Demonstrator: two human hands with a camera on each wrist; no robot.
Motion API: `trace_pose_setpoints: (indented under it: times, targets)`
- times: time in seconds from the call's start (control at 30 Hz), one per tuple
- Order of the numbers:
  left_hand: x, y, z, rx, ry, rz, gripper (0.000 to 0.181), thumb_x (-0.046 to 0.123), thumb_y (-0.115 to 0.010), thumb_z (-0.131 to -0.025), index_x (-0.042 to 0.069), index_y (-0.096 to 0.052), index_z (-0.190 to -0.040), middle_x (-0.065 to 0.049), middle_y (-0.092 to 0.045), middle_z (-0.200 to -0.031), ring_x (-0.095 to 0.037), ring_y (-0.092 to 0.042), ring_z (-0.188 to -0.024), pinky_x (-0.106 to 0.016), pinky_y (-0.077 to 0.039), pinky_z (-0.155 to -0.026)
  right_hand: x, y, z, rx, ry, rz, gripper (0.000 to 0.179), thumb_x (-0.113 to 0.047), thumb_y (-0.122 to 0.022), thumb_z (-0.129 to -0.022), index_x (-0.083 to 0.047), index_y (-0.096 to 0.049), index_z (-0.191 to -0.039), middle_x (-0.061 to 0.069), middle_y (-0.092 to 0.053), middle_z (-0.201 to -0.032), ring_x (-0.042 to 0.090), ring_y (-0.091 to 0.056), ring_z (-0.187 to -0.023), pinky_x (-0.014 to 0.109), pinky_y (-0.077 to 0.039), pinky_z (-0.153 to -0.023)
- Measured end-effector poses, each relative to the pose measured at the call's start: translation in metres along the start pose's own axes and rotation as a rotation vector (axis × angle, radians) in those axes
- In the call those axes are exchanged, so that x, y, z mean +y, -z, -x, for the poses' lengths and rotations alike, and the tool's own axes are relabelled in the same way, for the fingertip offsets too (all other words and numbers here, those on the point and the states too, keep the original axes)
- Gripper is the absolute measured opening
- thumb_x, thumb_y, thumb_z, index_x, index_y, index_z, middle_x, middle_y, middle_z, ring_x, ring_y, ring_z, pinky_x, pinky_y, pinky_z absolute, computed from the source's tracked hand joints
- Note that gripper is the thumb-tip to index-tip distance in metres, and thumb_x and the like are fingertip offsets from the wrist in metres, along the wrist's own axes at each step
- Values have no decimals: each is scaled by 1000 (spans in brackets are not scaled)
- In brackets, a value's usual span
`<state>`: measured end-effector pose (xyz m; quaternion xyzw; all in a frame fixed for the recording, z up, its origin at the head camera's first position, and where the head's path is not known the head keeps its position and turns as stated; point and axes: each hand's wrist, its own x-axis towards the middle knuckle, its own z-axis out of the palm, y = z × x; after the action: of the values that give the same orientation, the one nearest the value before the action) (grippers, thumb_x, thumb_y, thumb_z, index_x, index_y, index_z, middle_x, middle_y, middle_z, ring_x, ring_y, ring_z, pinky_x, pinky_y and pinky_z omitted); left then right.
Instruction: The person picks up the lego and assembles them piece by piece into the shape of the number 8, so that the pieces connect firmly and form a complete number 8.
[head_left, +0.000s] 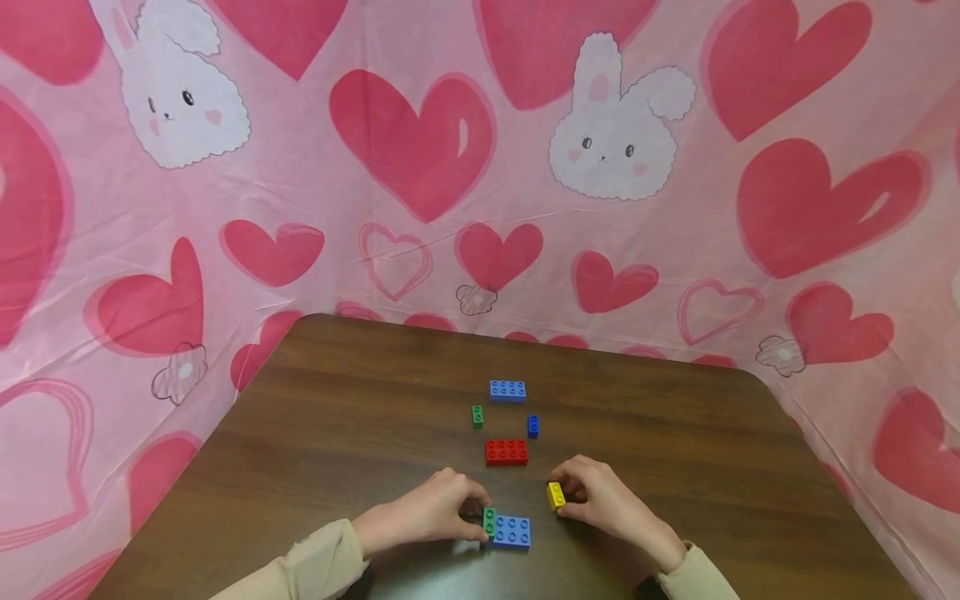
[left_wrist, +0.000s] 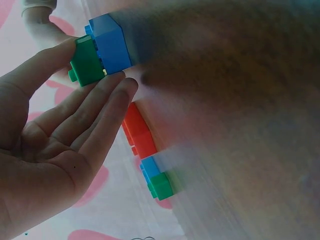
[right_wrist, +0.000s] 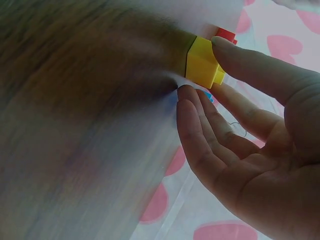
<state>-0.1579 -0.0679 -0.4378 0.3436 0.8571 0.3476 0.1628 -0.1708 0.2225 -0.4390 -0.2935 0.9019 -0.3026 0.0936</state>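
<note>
Near the front of the table, a small green brick (head_left: pixel 489 522) sits on the left end of a light blue brick (head_left: pixel 513 531). My left hand (head_left: pixel 435 510) pinches that green brick between thumb and fingers; the left wrist view shows the green brick (left_wrist: pixel 86 61) against the blue brick (left_wrist: pixel 112 44). To the right, my right hand (head_left: pixel 606 500) pinches a small yellow brick (head_left: pixel 556 496), which stands apart from the blue one. In the right wrist view the yellow brick (right_wrist: pixel 202 62) is between thumb and fingertips, at the tabletop.
Beyond the hands lie a red brick (head_left: pixel 506 452), a small dark blue brick (head_left: pixel 533 426), a small green brick (head_left: pixel 477 417) and another light blue brick (head_left: pixel 507 390). They rest on the brown table (head_left: pixel 337 400). A pink heart-patterned cloth (head_left: pixel 420 250) hangs behind it.
</note>
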Motion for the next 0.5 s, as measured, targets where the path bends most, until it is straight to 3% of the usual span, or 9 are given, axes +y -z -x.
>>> trace_pose_setpoints:
  times: [0.5]
  targets:
    - [-1, -2, 0, 14, -8, -13, 26, 17, -83, -79, 5, -75, -102, 1, -77, -91, 5, -64, -77, -10, -50, -68, 0, -2, -1, 20, 15, 26, 32, -12, -82, -79, -1, -68, -106, 7, -67, -98, 14, -66, -80, 23, -57, -69]
